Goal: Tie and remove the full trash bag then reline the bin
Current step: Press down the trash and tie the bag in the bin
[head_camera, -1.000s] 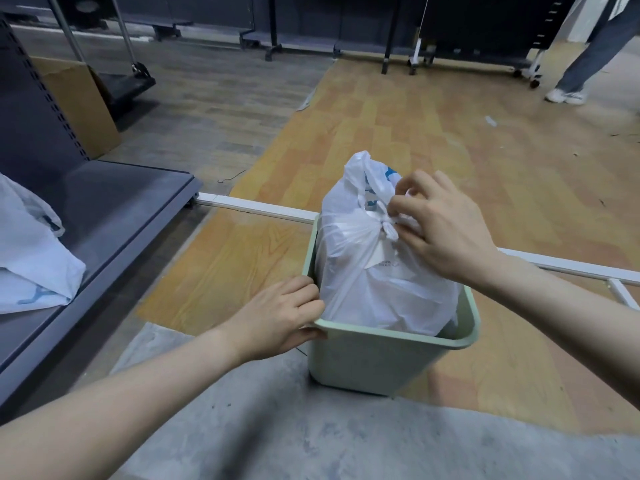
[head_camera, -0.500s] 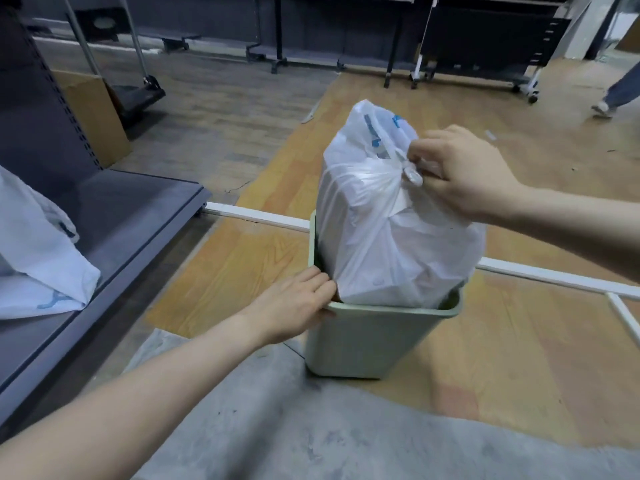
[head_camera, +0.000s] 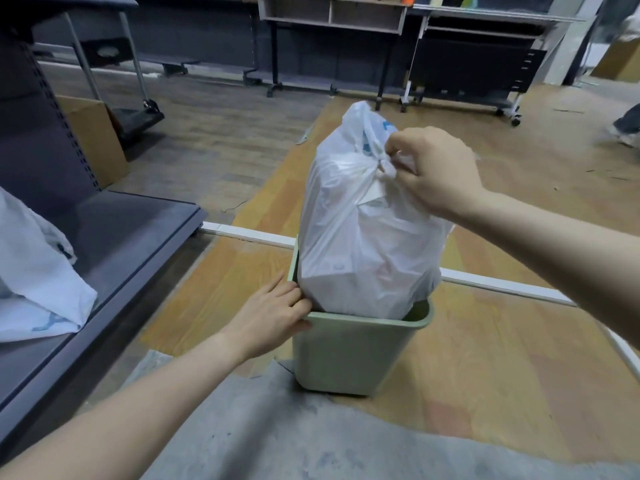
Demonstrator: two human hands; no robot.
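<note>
A full white trash bag (head_camera: 360,244), knotted at the top, hangs mostly above a pale green bin (head_camera: 346,355) on the floor; only its bottom is still inside the rim. My right hand (head_camera: 433,168) is shut on the bag's knot and holds it up. My left hand (head_camera: 273,317) grips the bin's near left rim corner and presses on it. A loose white plastic bag (head_camera: 38,282) with blue print lies on the dark shelf at the left.
A dark metal shelf base (head_camera: 114,237) stands to the left. A white floor rail (head_camera: 249,235) runs behind the bin. Tables and racks (head_camera: 450,57) line the back. A cardboard box (head_camera: 93,140) is far left. A person's foot (head_camera: 627,129) is at the far right.
My right hand has lifted the knotted bag higher, so most of it has risen out of the bin. My left hand has stayed on the rim. The person at the right walked on.
</note>
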